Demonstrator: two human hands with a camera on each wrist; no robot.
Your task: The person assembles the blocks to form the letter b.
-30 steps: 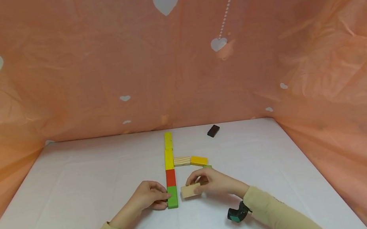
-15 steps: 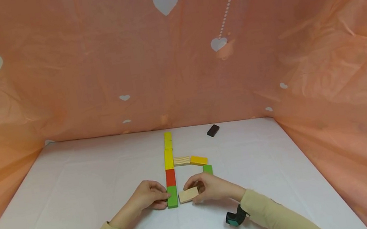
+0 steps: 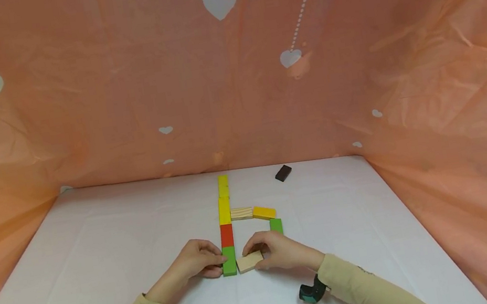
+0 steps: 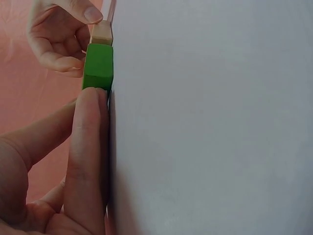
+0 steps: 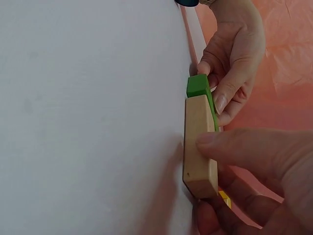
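Observation:
In a column of flat wooden blocks, the green block [image 3: 229,261] lies nearest the person, behind it a red block [image 3: 226,235] and two yellow blocks [image 3: 224,211]. My left hand [image 3: 200,260] rests fingertips against the green block's left side, the extended finger [image 4: 87,132] meeting that face. My right hand [image 3: 278,250] pinches a plain wooden block [image 3: 249,261] between thumb and fingers. It lies crosswise at the green block's right side, slightly angled, its left end right at the green block in the right wrist view.
A striped wooden block [image 3: 241,213] and an orange-yellow block [image 3: 264,212] run rightward from the column. Another green block [image 3: 276,226] continues towards my right hand, which partly hides it. A dark block [image 3: 283,173] lies alone at the back of the white table [image 3: 109,237].
My right hand has brought the plain block left and towards the person, down beside the green block's near end. More of the right-hand green block shows. My left hand stays put.

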